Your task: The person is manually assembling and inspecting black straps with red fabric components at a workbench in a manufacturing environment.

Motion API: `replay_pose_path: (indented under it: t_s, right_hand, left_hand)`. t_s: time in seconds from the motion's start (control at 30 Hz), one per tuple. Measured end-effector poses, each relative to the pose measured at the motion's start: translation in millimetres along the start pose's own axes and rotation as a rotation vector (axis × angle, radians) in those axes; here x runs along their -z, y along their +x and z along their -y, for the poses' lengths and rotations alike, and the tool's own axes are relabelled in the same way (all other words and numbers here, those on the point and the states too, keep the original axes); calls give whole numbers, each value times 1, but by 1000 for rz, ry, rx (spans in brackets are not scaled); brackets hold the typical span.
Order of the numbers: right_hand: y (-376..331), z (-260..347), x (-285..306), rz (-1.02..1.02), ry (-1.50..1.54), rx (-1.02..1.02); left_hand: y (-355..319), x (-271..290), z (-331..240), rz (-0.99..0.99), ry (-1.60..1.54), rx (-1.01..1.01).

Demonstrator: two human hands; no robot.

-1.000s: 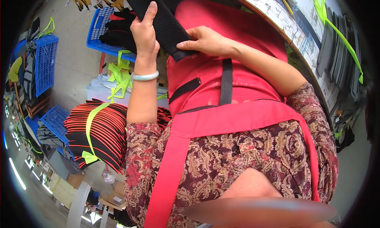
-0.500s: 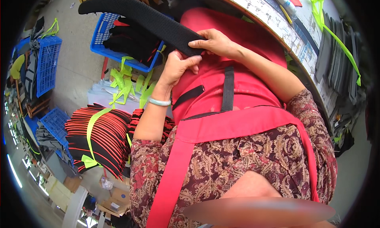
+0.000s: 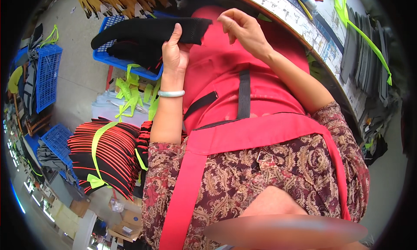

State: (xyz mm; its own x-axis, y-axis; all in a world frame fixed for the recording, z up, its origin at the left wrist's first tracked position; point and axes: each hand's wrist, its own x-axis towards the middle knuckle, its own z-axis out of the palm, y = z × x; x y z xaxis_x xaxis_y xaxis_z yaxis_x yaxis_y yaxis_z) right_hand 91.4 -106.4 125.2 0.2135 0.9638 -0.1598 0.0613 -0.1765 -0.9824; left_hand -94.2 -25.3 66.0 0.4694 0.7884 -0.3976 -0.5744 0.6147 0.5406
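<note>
Holding the black strip (image 3: 143,35) out over the far left side of the lap, the left hand (image 3: 176,54) grips it near its right end, thumb laid on top and fingers tucked beneath. The strip's rounded end points left, above the blue crate (image 3: 100,56) in this view; whether the two touch cannot be told. Its right end, beside the gripping thumb, has a ragged edge and lies over the red apron (image 3: 273,80). The right hand (image 3: 249,35) hangs just to the right of that end, apart from it, its fingers loosely curled; whether something small is pinched between them cannot be told. The step in hand looks like handling or checking this end, with the left hand steadying the piece alone. Any renewed touch by the right hand would call for a short reach left and a fingertip pinch at the edge, the left grip kept firm so the limp-looking cloth does not swing. Near left, a bundle (image 3: 104,152) of black and red pieces stands tied with a lime band; to the right, grey strips (image 3: 367,56) lie stacked on the bench (image 3: 269,4).
</note>
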Motion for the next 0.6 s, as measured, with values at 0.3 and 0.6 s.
replay_pose_path:
  t_s: [0.3, 0.6]
  right_hand:
    - [-4, -8, -12, -93, -155, 31]
    - [-9, -8, -23, -116, 177, -130]
  left_hand:
    - [-1, -13, 16, 83, -97, 10]
    - [7, -12, 17, 33, -113, -59]
